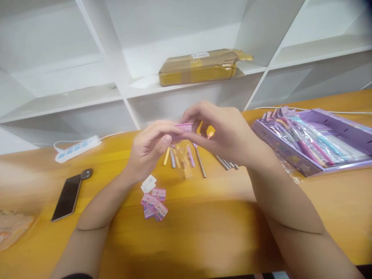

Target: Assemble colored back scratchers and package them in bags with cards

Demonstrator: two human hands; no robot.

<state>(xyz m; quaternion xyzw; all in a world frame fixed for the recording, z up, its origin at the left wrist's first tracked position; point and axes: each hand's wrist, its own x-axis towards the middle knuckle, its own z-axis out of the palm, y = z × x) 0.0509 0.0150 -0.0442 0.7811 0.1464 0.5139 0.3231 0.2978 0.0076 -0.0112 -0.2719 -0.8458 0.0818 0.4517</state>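
Pink card header [183,127] of a clear packet [185,157] is pinched between the left hand [151,149] and right hand [225,133], above pens [186,157] on the counter [203,232].

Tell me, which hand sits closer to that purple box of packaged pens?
The right hand: the purple box lies on its side of the table, while the left hand pinches the pink card farther away.
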